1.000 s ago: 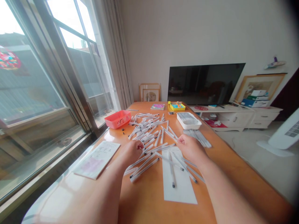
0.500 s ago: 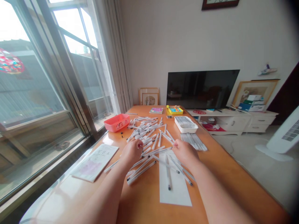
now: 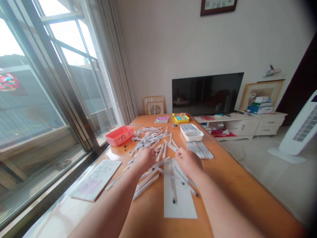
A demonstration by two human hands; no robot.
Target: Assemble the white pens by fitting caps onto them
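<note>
Several white pens with black tips [image 3: 151,140] lie scattered across the middle of an orange wooden table [image 3: 230,185]. My left hand [image 3: 146,158] rests knuckles-up on the near edge of the pile, fingers curled over pens. My right hand [image 3: 188,161] lies beside it, fingers curled and pinching among pens at the top of a white paper sheet [image 3: 180,201]. What each hand holds is hidden under the fingers. One pen [image 3: 172,188] lies alone along the sheet.
A red basket [image 3: 119,135] stands left of the pile, a white tray [image 3: 191,131] to the right, with a neat row of pens [image 3: 199,149] before it. A printed sheet [image 3: 95,179] lies near the window. Small boxes, a television and a fan stand beyond.
The view has tilted up and swung, so a wall clock shows. Both hands stay curled at the near edge of the pen pile, drawn slightly closer together.
</note>
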